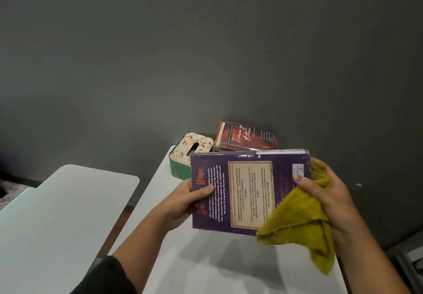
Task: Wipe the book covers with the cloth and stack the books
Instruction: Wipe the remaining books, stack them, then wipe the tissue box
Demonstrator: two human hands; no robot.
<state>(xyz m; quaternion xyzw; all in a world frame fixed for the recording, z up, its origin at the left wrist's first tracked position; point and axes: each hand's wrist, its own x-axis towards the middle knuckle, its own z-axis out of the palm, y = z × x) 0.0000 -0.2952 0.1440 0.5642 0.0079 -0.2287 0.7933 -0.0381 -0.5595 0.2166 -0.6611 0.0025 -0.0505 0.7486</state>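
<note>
I hold a purple book (247, 190) above the white table (217, 264), its back cover facing me. My left hand (187, 198) grips its left edge, thumb on the cover. My right hand (329, 197) grips the book's right edge together with a mustard-yellow cloth (299, 222), thumb pressed on the cover near a white label. The cloth hangs down over the book's lower right corner. A dark red book (247, 136) lies on top of another book at the far end of the table, against the wall.
A green tissue box (183, 156) with a patterned top stands at the table's far left corner, beside the lying books. A second white table (57, 213) stands to the left across a narrow gap. A dark grey wall closes off the far side.
</note>
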